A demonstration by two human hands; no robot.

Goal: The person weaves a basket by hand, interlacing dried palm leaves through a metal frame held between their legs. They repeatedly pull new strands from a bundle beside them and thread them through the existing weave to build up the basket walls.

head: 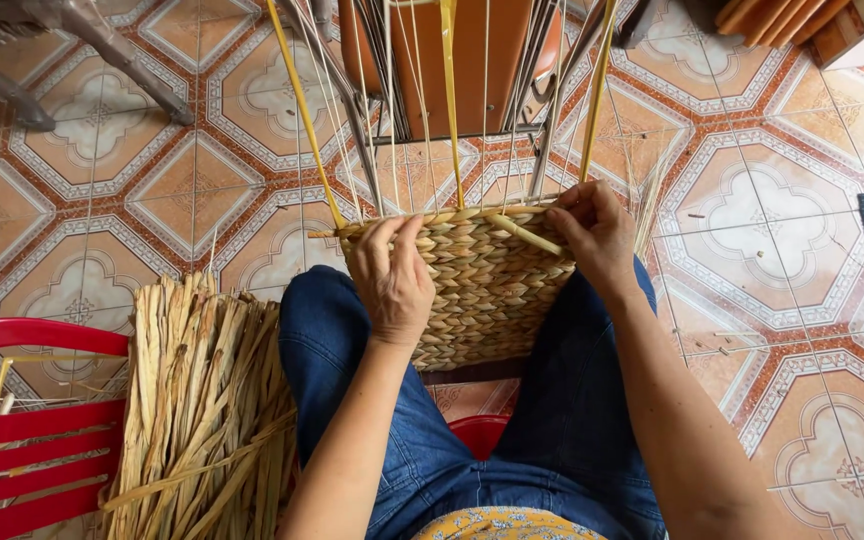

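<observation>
Lap: we sit in blue denim jeans (352,340), knees apart, and the half-woven tan straw basket panel (482,290) lies between them.
Left side: one bundle of dry flat straw strips (207,400) lies beside one red slatted plastic chair (32,430).
Left hand (392,280): palm down, fingers curled over the panel's top edge.
Right hand (592,235): fingertips pinched on a straw strand (527,235).
Beyond: upright yellow stakes (450,90) rise from the rim; the patterned tiled floor (782,250) lies open to the right.

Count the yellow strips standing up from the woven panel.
3: left yellow strip leaning left, middle yellow strip, right yellow strip above the right hand. Thin wire uprights between may hide more.
</observation>
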